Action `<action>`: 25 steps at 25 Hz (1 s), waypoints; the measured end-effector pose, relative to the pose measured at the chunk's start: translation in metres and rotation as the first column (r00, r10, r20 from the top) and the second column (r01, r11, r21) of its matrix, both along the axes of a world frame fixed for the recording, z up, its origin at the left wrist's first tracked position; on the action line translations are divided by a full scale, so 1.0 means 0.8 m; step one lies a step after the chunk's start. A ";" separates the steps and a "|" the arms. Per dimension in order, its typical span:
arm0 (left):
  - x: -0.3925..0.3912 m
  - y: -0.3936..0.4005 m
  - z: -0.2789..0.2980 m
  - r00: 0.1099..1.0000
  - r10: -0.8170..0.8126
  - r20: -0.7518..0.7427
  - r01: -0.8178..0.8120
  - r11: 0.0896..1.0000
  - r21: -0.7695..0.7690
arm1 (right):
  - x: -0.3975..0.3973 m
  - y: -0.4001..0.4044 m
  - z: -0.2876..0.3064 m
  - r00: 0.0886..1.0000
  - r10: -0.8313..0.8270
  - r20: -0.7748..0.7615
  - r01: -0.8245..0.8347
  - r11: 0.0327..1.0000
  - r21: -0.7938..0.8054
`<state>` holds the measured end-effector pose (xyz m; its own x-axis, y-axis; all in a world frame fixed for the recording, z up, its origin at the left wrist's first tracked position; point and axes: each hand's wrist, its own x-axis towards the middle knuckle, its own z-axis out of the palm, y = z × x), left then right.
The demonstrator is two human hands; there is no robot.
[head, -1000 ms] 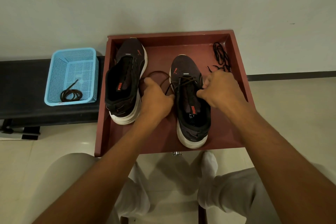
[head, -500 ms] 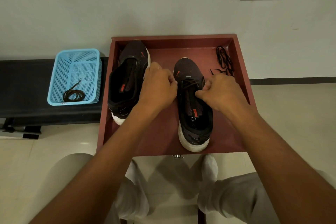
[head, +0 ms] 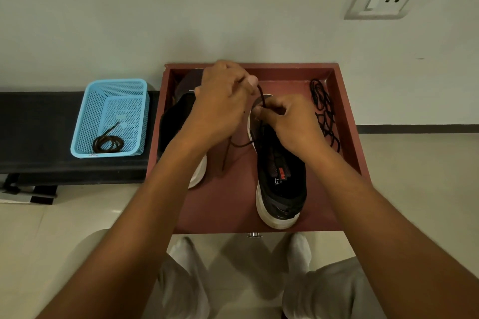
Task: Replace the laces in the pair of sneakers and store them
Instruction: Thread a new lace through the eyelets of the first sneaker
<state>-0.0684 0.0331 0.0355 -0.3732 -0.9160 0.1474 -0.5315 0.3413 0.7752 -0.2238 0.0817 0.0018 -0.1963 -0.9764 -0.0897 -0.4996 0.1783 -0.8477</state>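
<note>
1. The lace [head: 260,94] is running up and away from the toe end of the right shoe [head: 280,168] to the left hand [head: 223,101], whose fingers are pinching it above the shoe; a slack loop is trailing down toward the tray floor between the two shoes.
2. The right hand [head: 290,122] is sitting over the shoe's front eyelets, its fingers curled and pinching the same lace just below the left hand's grip; it is the nearer hand to the eyelets.
3. The shoe's long axis is running from the tray's near edge toward its far edge, heel toward the person, so my guess is that any further pull has to go along the lace, up and toward the far edge.
4. The left shoe [head: 176,124] is lying beside it near the tray's left wall, largely hidden by the left forearm.
5. The tray [head: 347,142] is carrying both shoes; a loose pile of black laces [head: 324,111] is lying along its right wall.
6. Left of the tray, a blue basket [head: 85,122] is sitting on a dark bench [head: 33,132] and holding a coiled lace [head: 107,143]; a pale wall is standing behind it, with a tiled floor below.
</note>
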 end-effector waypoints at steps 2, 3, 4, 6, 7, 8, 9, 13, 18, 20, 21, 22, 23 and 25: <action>0.009 -0.004 0.019 0.986 0.027 -0.165 -0.029 1.000 -0.007 | -0.003 0.000 0.002 0.999 -0.027 0.028 0.027 1.000 0.007; 0.012 -0.005 0.029 0.970 0.041 -0.238 -0.039 0.999 0.015 | -0.005 0.000 0.001 0.999 -0.038 0.039 0.037 0.999 0.021; 0.014 -0.005 0.040 0.953 0.049 -0.297 -0.041 0.999 0.034 | -0.006 0.000 0.002 0.998 -0.045 0.046 0.043 0.999 0.033; 0.015 -0.001 0.057 0.918 0.038 -0.396 -0.022 0.999 0.045 | -0.008 0.001 0.001 0.998 -0.058 0.037 0.056 0.997 0.055; 0.014 0.001 0.065 0.895 0.027 -0.446 -0.005 0.999 0.052 | -0.010 0.001 0.002 0.998 -0.064 0.025 0.063 0.996 0.065; 0.013 0.004 0.072 0.868 0.018 -0.497 0.017 0.998 0.066 | -0.011 0.002 0.002 0.997 -0.072 0.010 0.071 0.994 0.079; 0.012 0.006 0.077 0.836 0.010 -0.548 0.044 0.995 0.085 | -0.013 0.003 0.000 0.997 -0.080 -0.015 0.081 0.992 0.094; 0.010 0.005 0.073 0.672 0.028 -0.740 0.175 0.965 0.196 | -0.022 0.005 -0.004 0.983 -0.057 -0.176 0.086 0.983 0.161; 0.006 0.000 0.041 0.835 0.113 -0.538 0.047 0.961 0.274 | -0.011 0.001 0.034 0.986 0.106 0.132 -0.105 0.994 -0.015; 0.005 -0.003 0.030 0.917 0.106 -0.384 -0.037 0.982 0.183 | -0.006 -0.003 0.036 0.938 0.175 0.298 -0.149 0.983 -0.108; 0.005 -0.005 0.025 0.952 0.097 -0.292 -0.061 0.990 0.131 | -0.003 -0.004 0.034 0.925 0.178 0.335 -0.141 0.981 -0.132; 0.005 -0.006 0.021 0.974 0.086 -0.207 -0.068 0.993 0.092 | -0.001 -0.004 0.033 0.916 0.166 0.365 -0.120 0.982 -0.146; 0.004 -0.006 0.018 0.986 0.078 -0.144 -0.069 0.995 0.070 | 0.000 -0.004 0.032 0.912 0.141 0.384 -0.087 0.984 -0.155; 0.005 -0.009 0.014 0.994 0.072 -0.077 -0.068 0.996 0.052 | 0.000 -0.005 0.031 0.928 0.072 0.365 -0.011 0.986 -0.165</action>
<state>-0.0645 0.0262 0.0464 -0.2967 -0.9464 0.1275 -0.4893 0.2653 0.8308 -0.2240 0.0778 0.0270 -0.1380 -0.9904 0.0074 -0.1501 0.0135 -0.9886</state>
